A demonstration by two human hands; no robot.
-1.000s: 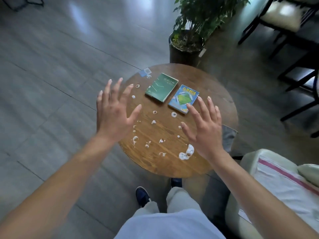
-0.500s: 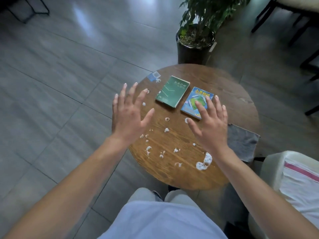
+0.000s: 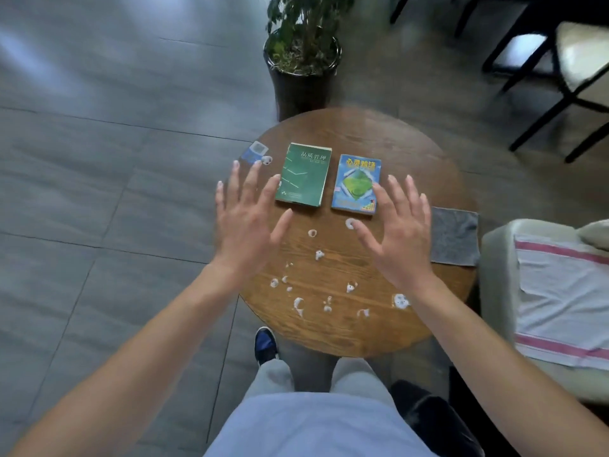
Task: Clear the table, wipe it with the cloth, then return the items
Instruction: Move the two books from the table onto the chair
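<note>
Round wooden table [image 3: 412, 153]: holds two books, one cloth, one small card and scattered white residue.

Green book [image 3: 304, 174]: lies flat, cover up, on the far half of the tabletop, left of centre.

Blue book [image 3: 357, 183]: lies flat, cover up, just beside the green book on its right, a narrow strip of bare wood between them.

Grey cloth [image 3: 455, 236]: spread flat at the table's right edge, its outer side hanging slightly past the rim.

White foam blobs [image 3: 318, 255]: many small dabs strewn over the near half of the tabletop, the largest near the right forearm.

Small blue-and-white card [image 3: 254, 152]: at the table's far left rim, partly overhanging.

Left hand [image 3: 245, 219]: fingers spread and straight, palm down, above the table's left edge; holds nothing. Fingertips near the green book's left side.

Right hand [image 3: 400, 229]: fingers spread and straight, palm down, holds nothing. Index finger overlaps the blue book's near right corner in the view; contact cannot be judged.

Dark plant pot [image 3: 301, 84]: stands on the floor just beyond the table; contains soil and a leafy green plant [image 3: 306, 24].

Pale seat [image 3: 494, 258]: to the right, draped with a white towel [image 3: 560, 301] bearing pink stripes.
</note>
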